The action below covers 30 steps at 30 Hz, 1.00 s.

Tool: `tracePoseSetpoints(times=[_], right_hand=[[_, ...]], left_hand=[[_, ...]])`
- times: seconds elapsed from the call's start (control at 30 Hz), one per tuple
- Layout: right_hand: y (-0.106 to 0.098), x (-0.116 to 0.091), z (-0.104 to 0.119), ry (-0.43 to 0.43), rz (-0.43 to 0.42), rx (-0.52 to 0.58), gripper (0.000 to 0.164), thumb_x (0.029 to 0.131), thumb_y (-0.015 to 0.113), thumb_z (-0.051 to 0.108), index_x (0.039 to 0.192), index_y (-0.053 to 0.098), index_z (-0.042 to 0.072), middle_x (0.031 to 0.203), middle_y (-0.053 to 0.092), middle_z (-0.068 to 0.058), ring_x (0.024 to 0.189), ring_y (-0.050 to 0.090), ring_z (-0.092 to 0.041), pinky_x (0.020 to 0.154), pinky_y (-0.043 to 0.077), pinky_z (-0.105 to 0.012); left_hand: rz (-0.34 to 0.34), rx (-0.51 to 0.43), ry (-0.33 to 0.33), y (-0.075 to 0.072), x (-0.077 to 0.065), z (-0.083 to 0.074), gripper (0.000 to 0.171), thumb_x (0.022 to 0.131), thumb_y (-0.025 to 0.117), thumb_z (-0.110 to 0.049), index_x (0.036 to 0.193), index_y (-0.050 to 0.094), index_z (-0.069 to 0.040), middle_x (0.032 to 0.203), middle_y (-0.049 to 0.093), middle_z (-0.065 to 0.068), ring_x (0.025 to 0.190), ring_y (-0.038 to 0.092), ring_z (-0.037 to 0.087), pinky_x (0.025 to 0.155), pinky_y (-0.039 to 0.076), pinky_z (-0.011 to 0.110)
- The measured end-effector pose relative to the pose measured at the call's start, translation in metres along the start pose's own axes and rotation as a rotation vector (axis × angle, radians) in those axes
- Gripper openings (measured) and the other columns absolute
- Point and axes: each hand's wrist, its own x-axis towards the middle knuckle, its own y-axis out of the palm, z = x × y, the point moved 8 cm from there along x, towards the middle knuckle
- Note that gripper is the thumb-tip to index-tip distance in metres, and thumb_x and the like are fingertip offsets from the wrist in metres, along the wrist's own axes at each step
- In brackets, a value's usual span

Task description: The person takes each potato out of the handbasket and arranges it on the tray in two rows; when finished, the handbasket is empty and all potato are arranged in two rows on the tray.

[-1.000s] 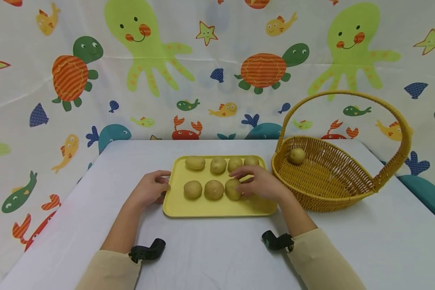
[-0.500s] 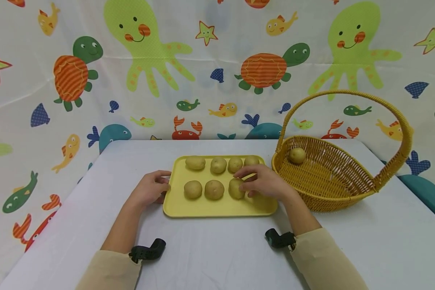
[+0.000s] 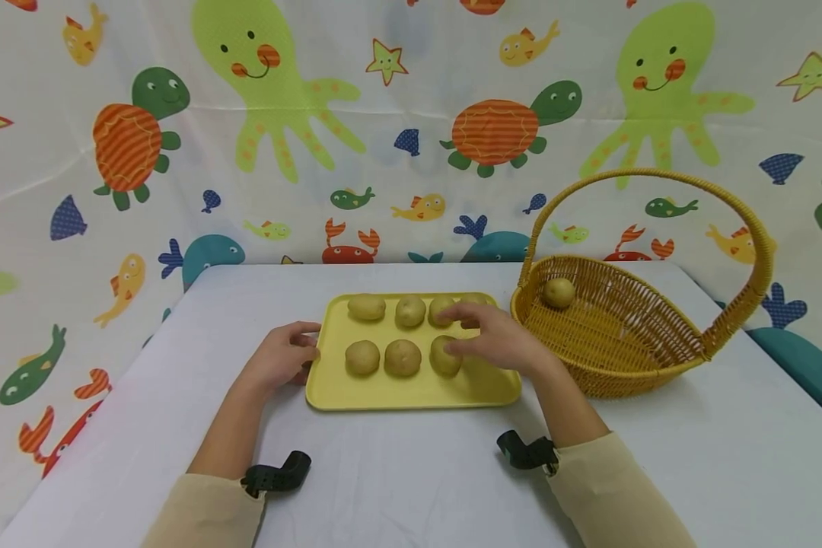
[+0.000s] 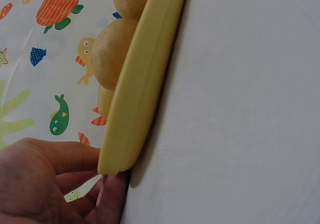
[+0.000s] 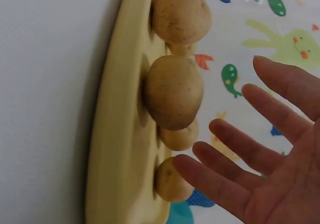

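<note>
Several potatoes lie in two rows on a yellow tray (image 3: 383, 396). My left hand (image 3: 284, 355) grips the tray's left end; in the left wrist view, the fingers of this left hand (image 4: 40, 184) meet its rim from above and below. In the head view my right hand (image 3: 496, 340) hovers over the tray's right side, behind the front-row right potato (image 3: 442, 356). The right wrist view has the right hand (image 5: 270, 159) with fingers spread and apart from the nearest potato (image 5: 175, 92). Part of the back row is hidden behind this hand.
A wicker basket (image 3: 630, 380) with a tall arched handle stands right of the tray, close to the right forearm. One potato (image 3: 559, 293) lies inside it at the left. A white cloth covers the table (image 3: 397, 487), and a sea-animal curtain (image 3: 411, 106) hangs behind.
My right hand has let go of the front-row right potato and lifted, its fingers straightening. That potato had shifted slightly right before. The left hand stays at the tray.
</note>
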Motion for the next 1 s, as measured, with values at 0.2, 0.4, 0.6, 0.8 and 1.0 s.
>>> tracePoseSetpoints(times=[0.2,0.4,0.6,0.8,1.0], right_hand=[[-0.007,-0.003,0.008,-0.009,-0.040,0.039,0.049,0.094,0.075,0.019,0.141,0.062,0.016,0.147,0.059,-0.012,0.141,0.048,-0.042,0.120,0.035,-0.058],[-0.010,-0.004,0.012,-0.027,-0.036,0.026,0.049,0.095,0.073,0.021,0.142,0.062,0.017,0.146,0.060,-0.011,0.139,0.051,-0.042,0.118,0.037,-0.058],[-0.016,-0.006,0.023,-0.069,-0.061,-0.001,0.047,0.095,0.073,0.023,0.141,0.063,0.020,0.148,0.059,-0.009,0.138,0.053,-0.041,0.116,0.038,-0.060],[-0.031,-0.012,0.031,-0.070,-0.115,0.006,0.043,0.098,0.070,0.024,0.139,0.063,0.019,0.149,0.058,-0.005,0.139,0.052,-0.038,0.114,0.042,-0.060],[-0.054,-0.014,0.033,-0.044,-0.139,-0.028,0.044,0.099,0.069,0.026,0.142,0.061,0.018,0.151,0.055,-0.007,0.140,0.051,-0.035,0.111,0.045,-0.059]], left_hand=[[0.005,-0.003,0.002,0.001,0.001,0.001,0.055,0.100,0.056,-0.008,0.155,0.045,-0.009,0.134,0.054,0.020,0.102,0.061,0.027,0.073,0.060,0.029],[0.011,-0.001,0.007,0.001,0.001,0.002,0.056,0.101,0.056,-0.009,0.155,0.044,-0.009,0.135,0.053,0.020,0.102,0.061,0.027,0.074,0.060,0.029],[0.005,0.013,0.006,-0.003,-0.002,0.002,0.056,0.101,0.057,-0.011,0.155,0.044,-0.009,0.134,0.053,0.020,0.099,0.061,0.026,0.073,0.060,0.028],[0.011,0.012,0.007,-0.002,-0.001,0.001,0.056,0.101,0.056,-0.011,0.156,0.044,-0.009,0.135,0.053,0.020,0.101,0.061,0.027,0.074,0.060,0.028],[0.009,0.013,0.006,0.000,0.000,0.000,0.056,0.101,0.056,-0.011,0.156,0.043,-0.009,0.136,0.054,0.020,0.102,0.061,0.027,0.074,0.060,0.028]])
